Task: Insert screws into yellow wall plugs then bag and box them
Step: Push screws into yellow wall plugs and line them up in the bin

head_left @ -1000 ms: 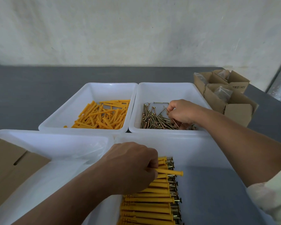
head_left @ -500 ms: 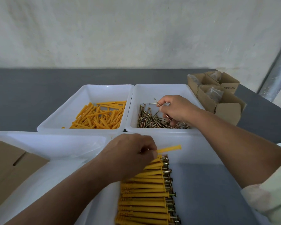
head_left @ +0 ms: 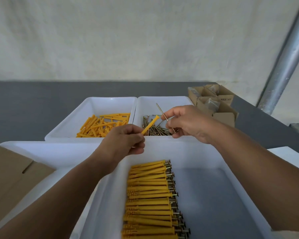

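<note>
1. The left grip (head_left: pixel 123 142), at centre frame, pinches a yellow wall plug (head_left: pixel 149 125) by its narrow end. The flared mouth points up and right, over the screw tray (head_left: pixel 164 100).
2. The right grip (head_left: pixel 188 123), just to its right, pinches a screw (head_left: pixel 161 112) by the shank, threaded end slanting to the upper left. Screw and plug mouth are near but apart, so insertion is not yet done.
3. Likely trouble: the threaded end aims away from the mouth and needs turning. The plug is held far from its mouth, so a wobble could make the tip skid off. A dropped piece would fall among the loose screws (head_left: pixel 155 130) below.
4. Left of the screw tray, a white tray (head_left: pixel 110 100) holds loose plugs (head_left: pixel 102 125).
5. The near tray (head_left: pixel 188 152) at lower centre holds a neat row of assembled plugs (head_left: pixel 148 195), screw heads to the right.
6. Open cardboard boxes (head_left: pixel 214 107) at the right of the bench (head_left: pixel 33 109) hold what seem to be bagged parts.
</note>
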Tool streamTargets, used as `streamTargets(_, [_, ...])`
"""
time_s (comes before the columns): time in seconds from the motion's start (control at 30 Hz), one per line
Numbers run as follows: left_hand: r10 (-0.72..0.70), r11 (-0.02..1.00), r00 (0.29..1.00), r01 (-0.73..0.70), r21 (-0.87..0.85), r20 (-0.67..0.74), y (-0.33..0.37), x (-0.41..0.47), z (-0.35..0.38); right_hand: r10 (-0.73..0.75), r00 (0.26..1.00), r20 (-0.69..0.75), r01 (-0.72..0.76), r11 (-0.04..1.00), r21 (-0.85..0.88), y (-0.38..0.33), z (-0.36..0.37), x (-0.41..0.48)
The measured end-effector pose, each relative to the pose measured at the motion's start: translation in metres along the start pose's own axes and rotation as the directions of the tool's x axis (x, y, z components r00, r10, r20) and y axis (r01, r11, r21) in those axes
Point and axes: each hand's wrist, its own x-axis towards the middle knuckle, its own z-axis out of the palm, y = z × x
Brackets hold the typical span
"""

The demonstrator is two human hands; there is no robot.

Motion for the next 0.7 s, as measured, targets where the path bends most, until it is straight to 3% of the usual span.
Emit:
streamTargets(0.07, [-0.016, 0.998, 1.000, 0.015, -0.059, -0.003, 0.002, 0.000, -0.003, -0.044, 0.998, -0.054, 0.035, 0.988, -0.153, -0.003, 0.002, -0.008])
streamTargets(0.17, [-0.024, 0.994, 1.000, 0.023, -0.104, -0.009, 0.003, 0.000, -0.005, -0.171, 0.970, -0.171, 0.076, 0.887, -0.455, -0.004, 0.004, -0.015])
streamTargets(0.23, [-0.011, 0.995, 1.000, 0.010, -0.103, -0.011, 0.003, 0.000, -0.005, -0.230, 0.947, -0.222, 0.074, 0.834, -0.546, -0.003, 0.005, -0.019])
streamTargets(0.43, [-0.001, 0.994, 1.000, -0.001, -0.112, -0.015, 0.002, 0.001, -0.006, -0.355, 0.903, -0.242, 0.102, 0.725, -0.682, 0.000, 0.005, -0.022])
streamTargets(0.7, [0.000, 0.996, 1.000, -0.002, -0.095, -0.020, 0.002, 0.001, -0.005, -0.372, 0.906, -0.202, 0.116, 0.677, -0.726, 0.001, 0.004, -0.024])
